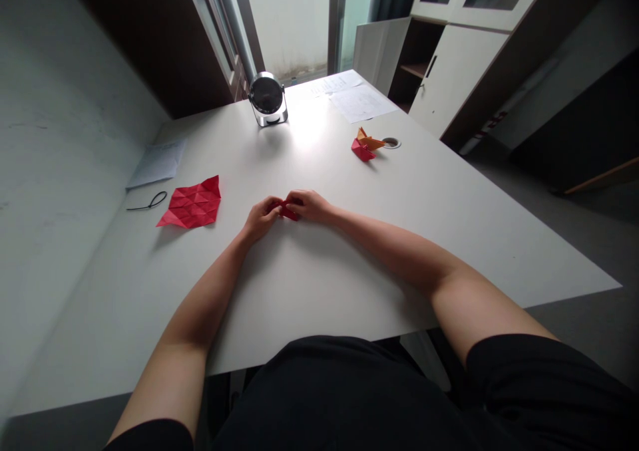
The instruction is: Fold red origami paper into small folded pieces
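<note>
While our left hand [261, 218] at nine o'clock and right hand [310, 205] at three, fingers curled nearly closed, pinch a small folded red paper [291, 213] between them over the white table [319, 278], we would likely crease it best by steadying one side, aligning edges and pressing evenly.

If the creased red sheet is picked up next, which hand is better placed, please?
Probably the left hand: the creased red sheet lies nearer to it than to the right hand. Both hands hold the small red paper, so the left would first release it.
</note>
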The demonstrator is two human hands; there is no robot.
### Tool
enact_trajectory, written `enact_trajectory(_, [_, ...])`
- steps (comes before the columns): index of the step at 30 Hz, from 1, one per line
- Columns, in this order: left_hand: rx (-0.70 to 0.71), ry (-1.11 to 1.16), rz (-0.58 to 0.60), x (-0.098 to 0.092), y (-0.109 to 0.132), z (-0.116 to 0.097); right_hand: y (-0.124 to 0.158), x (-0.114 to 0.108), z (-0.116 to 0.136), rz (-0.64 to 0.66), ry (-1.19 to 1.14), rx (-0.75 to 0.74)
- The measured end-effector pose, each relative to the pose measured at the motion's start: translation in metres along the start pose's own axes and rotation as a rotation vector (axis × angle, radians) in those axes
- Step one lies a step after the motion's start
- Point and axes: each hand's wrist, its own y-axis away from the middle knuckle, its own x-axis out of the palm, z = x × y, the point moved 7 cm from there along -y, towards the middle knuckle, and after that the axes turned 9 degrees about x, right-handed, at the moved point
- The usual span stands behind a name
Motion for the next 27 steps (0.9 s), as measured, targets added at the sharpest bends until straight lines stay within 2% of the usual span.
enact_trajectory(14, [-0.005, -0.013, 0.006, -0.001, 0.0006, -0.0051, -0.0011, 0.001, -0.0017, 0.0, 0.007, -0.01])
enact_trajectory(27, [0.007, -0.012, 0.009, -0.0001, -0.0001, -0.001, 0.0007, 0.0002, 0.0013, 0.003, 0.006, -0.006])
